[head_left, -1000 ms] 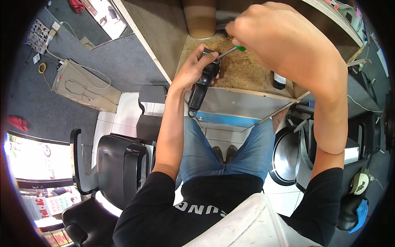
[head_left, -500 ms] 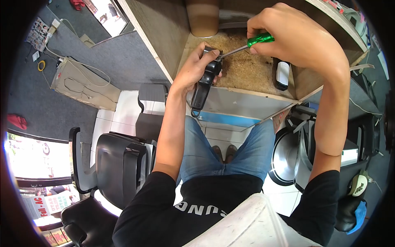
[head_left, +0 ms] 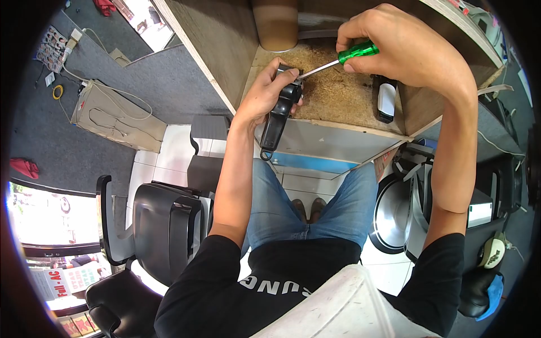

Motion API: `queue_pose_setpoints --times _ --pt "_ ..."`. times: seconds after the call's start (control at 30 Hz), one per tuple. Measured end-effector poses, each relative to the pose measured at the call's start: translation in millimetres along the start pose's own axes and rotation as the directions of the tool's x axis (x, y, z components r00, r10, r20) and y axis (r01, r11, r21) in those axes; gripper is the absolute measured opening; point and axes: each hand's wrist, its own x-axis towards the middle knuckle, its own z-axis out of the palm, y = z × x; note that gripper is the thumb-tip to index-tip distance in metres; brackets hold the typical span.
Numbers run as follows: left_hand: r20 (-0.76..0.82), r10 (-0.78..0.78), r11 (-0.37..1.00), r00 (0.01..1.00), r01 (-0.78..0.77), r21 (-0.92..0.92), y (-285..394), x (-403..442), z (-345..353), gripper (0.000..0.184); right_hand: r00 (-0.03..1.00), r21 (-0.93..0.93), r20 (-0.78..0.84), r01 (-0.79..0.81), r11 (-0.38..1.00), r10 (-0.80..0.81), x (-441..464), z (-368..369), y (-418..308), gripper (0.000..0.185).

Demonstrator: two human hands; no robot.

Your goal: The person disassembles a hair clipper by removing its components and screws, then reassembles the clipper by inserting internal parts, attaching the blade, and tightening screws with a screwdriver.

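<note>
My left hand (head_left: 266, 91) is wrapped around the head end of a black hair clipper (head_left: 276, 125), its body slanting down toward me with a hanging loop at the bottom. In my right hand (head_left: 389, 50) is a screwdriver (head_left: 358, 52) with a clear green handle, held in the fingertips. Its metal shaft points down and left, and the tip meets the clipper's head beside my left thumb. Exactly where the tip sits is too small to make out. Both hands are above a worn wooden shelf (head_left: 332, 96).
A black-and-white clipper-like device (head_left: 386, 102) lies on the shelf's right side. At the shelf's back stands a brown cylindrical container (head_left: 275, 28). Wooden side panels (head_left: 217, 45) flank the shelf. A black salon chair (head_left: 160, 225) is at left, and a round metal base (head_left: 391, 214) at right.
My right hand has turned slightly, and more of the green handle shows. The clipper has shifted very little, and the screwdriver tip stays at its head.
</note>
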Motion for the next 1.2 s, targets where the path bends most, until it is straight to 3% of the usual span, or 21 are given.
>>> queue_pose_setpoints --times 0.03,0.1,0.23,0.3,0.4,0.53,0.6,0.63,0.7,0.73,0.83,0.87,0.93,1.0,1.1,1.2 --pt "0.000 -0.001 1.000 1.000 0.001 0.003 0.2 -0.1 0.2 0.026 0.989 0.023 -0.032 0.144 0.989 -0.143 -5.1 -0.1 14.2 0.021" --pt "0.000 -0.004 1.000 1.000 0.004 0.009 0.7 -0.5 0.9 0.025 0.962 0.017 -0.063 0.266 0.964 -0.264 -9.2 -2.8 19.0 0.020" --pt "-0.001 -0.007 1.000 1.000 0.007 0.011 1.4 -1.4 1.7 0.025 0.993 -0.084 -0.037 0.112 0.990 -0.116 -3.4 -7.3 -0.2 0.019" --pt "0.004 -0.005 1.000 1.000 0.005 0.012 0.9 -1.4 1.3 0.025 0.985 -0.124 -0.096 0.130 0.984 -0.143 -6.3 -5.6 -0.6 0.021" --pt "0.002 0.001 1.000 1.000 -0.001 0.021 3.1 -2.4 3.3 0.025 0.922 -0.158 -0.239 0.272 0.949 -0.304 -15.2 3.9 7.0 0.027" --pt "-0.008 0.015 1.000 1.000 -0.015 0.010 0.6 -1.7 2.3 0.024 0.892 -0.050 -0.241 0.383 0.922 -0.383 5.9 9.5 22.9 0.033" --pt "-0.018 0.019 1.000 1.000 -0.019 0.022 -0.4 -0.7 1.4 0.024 0.967 0.037 -0.145 0.218 0.975 -0.211 8.4 3.4 18.3 0.032" --pt "-0.018 0.019 1.000 1.000 -0.018 0.016 -0.3 -0.6 1.4 0.024 0.999 0.056 -0.052 -0.012 0.998 0.015 -0.1 -15.3 -22.1 0.030" --pt "-0.019 0.015 1.000 1.000 -0.015 0.003 -0.4 -0.8 1.6 0.024 0.993 0.072 -0.118 -0.005 0.997 0.014 -5.7 -16.8 -27.4 0.027" --pt "-0.025 0.012 1.000 1.000 -0.013 -0.006 -0.4 -0.8 1.7 0.024 0.938 0.053 -0.277 0.232 0.971 -0.209 -7.8 -2.8 -7.9 0.025" --pt "-0.037 0.008 1.000 0.999 -0.008 -0.020 -0.8 -0.1 1.8 0.024 0.845 0.093 -0.419 0.404 0.910 -0.332 -5.7 14.6 11.0 0.023" --pt "-0.038 0.009 1.000 0.999 -0.010 -0.017 -1.2 -0.3 1.8 0.024 0.898 0.165 -0.352 0.338 0.927 -0.264 -5.7 9.8 11.3 0.024" --pt "-0.041 0.014 1.000 0.999 -0.014 -0.009 -0.5 -0.2 1.2 0.024 0.901 0.164 -0.370 0.304 0.939 -0.227 -5.4 10.7 11.9 0.026" --pt "-0.044 0.015 1.000 0.999 -0.015 -0.004 -0.3 -0.2 1.3 0.023 0.795 0.020 -0.532 0.356 0.934 -0.292 -3.8 31.4 20.8 0.029" --pt "-0.042 0.019 1.000 0.999 -0.018 0.005 -1.7 0.9 -0.1 0.023 0.658 0.013 -0.722 0.320 0.947 -0.213 -7.5 51.5 4.7 0.033" --pt "-0.035 0.026 1.000 0.999 -0.026 -0.009 2.5 -1.6 3.9 0.022 0.738 0.109 -0.639 0.365 0.925 -0.216 -20.3 35.9 2.0 0.035"
